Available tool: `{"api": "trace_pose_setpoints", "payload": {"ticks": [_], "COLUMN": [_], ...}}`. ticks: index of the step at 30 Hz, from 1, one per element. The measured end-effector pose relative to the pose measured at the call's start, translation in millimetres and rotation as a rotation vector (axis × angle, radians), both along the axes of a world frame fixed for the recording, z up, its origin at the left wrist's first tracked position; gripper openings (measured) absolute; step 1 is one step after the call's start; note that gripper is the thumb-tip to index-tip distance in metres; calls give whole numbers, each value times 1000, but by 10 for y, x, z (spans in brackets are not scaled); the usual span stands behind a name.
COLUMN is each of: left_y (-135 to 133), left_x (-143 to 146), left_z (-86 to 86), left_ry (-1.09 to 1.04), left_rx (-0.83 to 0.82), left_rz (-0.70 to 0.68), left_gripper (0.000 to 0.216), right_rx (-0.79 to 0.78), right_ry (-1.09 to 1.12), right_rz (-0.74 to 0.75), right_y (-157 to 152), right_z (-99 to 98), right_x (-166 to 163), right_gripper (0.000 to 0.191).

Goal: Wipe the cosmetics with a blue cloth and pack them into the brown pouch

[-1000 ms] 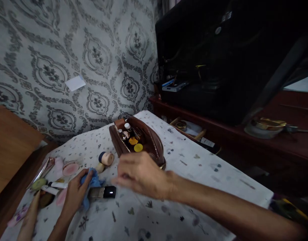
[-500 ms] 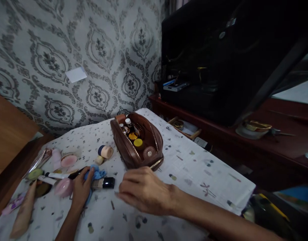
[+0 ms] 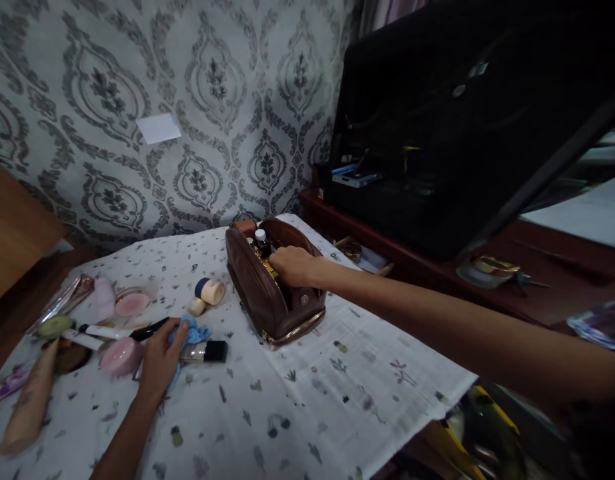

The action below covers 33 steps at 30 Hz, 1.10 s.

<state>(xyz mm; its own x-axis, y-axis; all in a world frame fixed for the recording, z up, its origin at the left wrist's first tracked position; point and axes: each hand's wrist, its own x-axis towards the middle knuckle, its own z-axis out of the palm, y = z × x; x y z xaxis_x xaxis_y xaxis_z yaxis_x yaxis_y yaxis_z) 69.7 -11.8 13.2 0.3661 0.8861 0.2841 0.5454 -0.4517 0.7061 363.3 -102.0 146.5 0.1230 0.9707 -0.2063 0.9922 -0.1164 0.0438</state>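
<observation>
A brown leather pouch [image 3: 260, 297] stands open on a white patterned cloth [image 3: 307, 393], with small bottles and jars inside. My right hand [image 3: 293, 265] reaches into its mouth, fingers curled down among the contents; what they grip is hidden. My left hand [image 3: 160, 358] rests on a blue cloth [image 3: 193, 333], fingers pressed onto it. Beside the blue cloth lies a glass bottle with a black cap [image 3: 205, 351].
Cosmetics lie at the left: a beige tube [image 3: 27, 408], pink compacts [image 3: 131, 303], a small jar [image 3: 210, 291], a white tube [image 3: 90, 332]. A dark red shelf [image 3: 537, 280] with a black case [image 3: 462, 127] stands at the right. A patterned wall is behind.
My right hand moved from the cloth in front of the pouch up into the pouch's opening. The left hand stayed on the blue cloth. The view shifted slightly.
</observation>
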Motion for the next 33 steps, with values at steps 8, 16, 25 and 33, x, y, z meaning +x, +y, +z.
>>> {"api": "trace_pose_setpoints", "payload": {"ticks": [8, 16, 25, 33], "left_y": [7, 7, 6, 25], "left_x": [-21, -28, -11, -26], "left_z": [-9, -27, -15, -43], "left_ry": [9, -24, -18, -36], "left_rx": [12, 10, 13, -31], "left_rz": [-18, -22, -17, -39], "left_gripper": [44, 43, 43, 43], "right_rx": [-98, -100, -31, -10], "right_ry": [50, 97, 123, 133], "right_rz": [-46, -55, -67, -41], "right_y": [209, 245, 218, 210], "right_z": [-245, -299, -326, -331], "right_x": [55, 86, 91, 130], "right_gripper": [33, 31, 31, 32]}}
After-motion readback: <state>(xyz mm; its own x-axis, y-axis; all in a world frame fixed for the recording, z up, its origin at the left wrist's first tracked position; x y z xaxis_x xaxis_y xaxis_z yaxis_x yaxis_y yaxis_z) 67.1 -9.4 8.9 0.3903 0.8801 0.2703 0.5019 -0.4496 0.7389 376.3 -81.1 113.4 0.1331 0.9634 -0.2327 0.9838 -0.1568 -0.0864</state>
